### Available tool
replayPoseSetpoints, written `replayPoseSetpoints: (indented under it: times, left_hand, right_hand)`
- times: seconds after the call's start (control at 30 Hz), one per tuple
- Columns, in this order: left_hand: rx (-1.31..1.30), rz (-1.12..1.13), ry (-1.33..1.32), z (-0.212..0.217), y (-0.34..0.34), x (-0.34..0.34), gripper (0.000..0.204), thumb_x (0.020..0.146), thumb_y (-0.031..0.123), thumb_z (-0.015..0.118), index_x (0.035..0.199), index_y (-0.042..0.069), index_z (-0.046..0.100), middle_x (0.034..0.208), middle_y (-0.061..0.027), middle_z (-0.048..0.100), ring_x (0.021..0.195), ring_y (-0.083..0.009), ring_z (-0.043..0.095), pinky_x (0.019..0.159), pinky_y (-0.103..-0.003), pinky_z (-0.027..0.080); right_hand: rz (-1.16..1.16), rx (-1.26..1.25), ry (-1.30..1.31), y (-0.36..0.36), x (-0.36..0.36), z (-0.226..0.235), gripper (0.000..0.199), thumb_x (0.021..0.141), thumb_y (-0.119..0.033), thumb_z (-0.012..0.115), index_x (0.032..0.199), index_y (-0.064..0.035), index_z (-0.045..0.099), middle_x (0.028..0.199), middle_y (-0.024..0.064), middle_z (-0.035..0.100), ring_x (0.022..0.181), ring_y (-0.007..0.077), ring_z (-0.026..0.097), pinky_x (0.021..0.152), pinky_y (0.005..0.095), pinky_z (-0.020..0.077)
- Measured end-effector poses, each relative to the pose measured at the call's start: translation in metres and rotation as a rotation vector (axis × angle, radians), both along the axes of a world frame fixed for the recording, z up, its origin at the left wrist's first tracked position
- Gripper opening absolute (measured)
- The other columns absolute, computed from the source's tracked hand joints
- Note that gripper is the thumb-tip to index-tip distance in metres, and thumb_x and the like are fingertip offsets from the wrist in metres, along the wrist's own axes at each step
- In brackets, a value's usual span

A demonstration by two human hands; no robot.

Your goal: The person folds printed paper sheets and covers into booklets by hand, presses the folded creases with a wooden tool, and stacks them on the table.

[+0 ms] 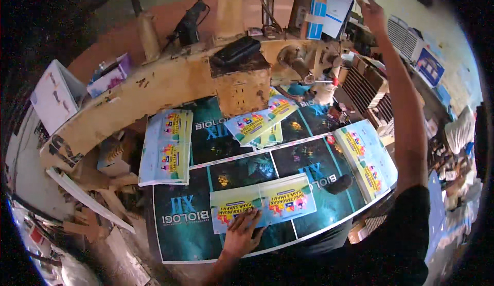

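My left hand [242, 234] lies with its fingers stretched over the lower left part of a printed cover sheet [290, 196]. This sheet is blue, green and yellow, with two matching panels side by side. Raised at the far right, my right hand [373, 13] has its fingers apart and holds nothing that I can see. Close beside it, a phone [337, 14] with a lit screen is fixed upright by a post. A stack of the same printed sheets [364, 160] lies at the right, another stack [165, 147] at the left. More sheets [262, 124] lie fanned at the middle back.
Large dark teal printed sheets [185, 239] cover the table. A dark oval object [339, 184] rests beside the right stack. Behind stands a worn tan machine frame [175, 82] with a boxy block [242, 88]. Brown stacked material [368, 88] stands at the back right.
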State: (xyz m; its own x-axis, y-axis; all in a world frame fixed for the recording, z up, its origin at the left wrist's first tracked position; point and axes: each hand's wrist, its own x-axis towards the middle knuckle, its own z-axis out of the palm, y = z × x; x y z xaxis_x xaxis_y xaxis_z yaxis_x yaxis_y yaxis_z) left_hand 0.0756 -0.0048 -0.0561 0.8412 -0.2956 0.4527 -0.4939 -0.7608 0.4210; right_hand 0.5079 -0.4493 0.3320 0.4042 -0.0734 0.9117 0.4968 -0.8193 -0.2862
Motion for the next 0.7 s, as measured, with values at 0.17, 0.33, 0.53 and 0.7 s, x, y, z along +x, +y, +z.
replayPoseSetpoints:
  times: [0.17, 0.33, 0.53, 0.7]
  left_hand:
    - [0.025, -0.002, 0.039, 0.001, 0.001, 0.002, 0.054, 0.08, 0.027, 0.077, 0.129, 0.012, 0.061, 0.129, -0.0059, 0.06, 0.121, -0.0242, 0.057, 0.102, -0.04, 0.044]
    - [0.021, -0.011, 0.063, 0.0, 0.004, 0.003, 0.053, 0.08, 0.027, 0.077, 0.129, 0.012, 0.061, 0.129, -0.0058, 0.061, 0.121, -0.0234, 0.057, 0.102, -0.039, 0.044]
    - [-0.032, -0.007, 0.07, 0.004, 0.004, 0.002, 0.052, 0.08, 0.025, 0.078, 0.128, 0.011, 0.062, 0.127, -0.0059, 0.061, 0.121, -0.0228, 0.056, 0.101, -0.038, 0.045]
    - [0.015, -0.007, 0.055, 0.008, 0.002, 0.001, 0.054, 0.08, 0.026, 0.078, 0.129, 0.011, 0.061, 0.127, -0.006, 0.061, 0.12, -0.0231, 0.057, 0.1, -0.039, 0.046]
  right_hand:
    - [0.184, -0.216, 0.088, -0.061, 0.06, 0.043, 0.041, 0.088, -0.049, 0.068, 0.114, -0.0179, 0.073, 0.087, 0.0075, 0.075, 0.076, 0.0102, 0.067, 0.075, 0.0275, 0.0543]
    - [-0.167, -0.319, 0.127, -0.05, 0.061, 0.044, 0.039, 0.085, -0.053, 0.068, 0.106, -0.0211, 0.076, 0.091, 0.0059, 0.075, 0.083, 0.0158, 0.071, 0.079, 0.0326, 0.0558]
    - [-0.344, -0.346, 0.04, -0.024, 0.043, 0.033, 0.039, 0.084, -0.056, 0.066, 0.103, -0.0242, 0.077, 0.095, 0.0034, 0.075, 0.088, 0.018, 0.072, 0.082, 0.0335, 0.0554]
    - [-0.141, -0.339, -0.001, -0.032, 0.048, 0.033, 0.039, 0.084, -0.057, 0.065, 0.102, -0.0247, 0.077, 0.095, 0.0034, 0.075, 0.085, 0.0205, 0.072, 0.082, 0.0351, 0.0557]
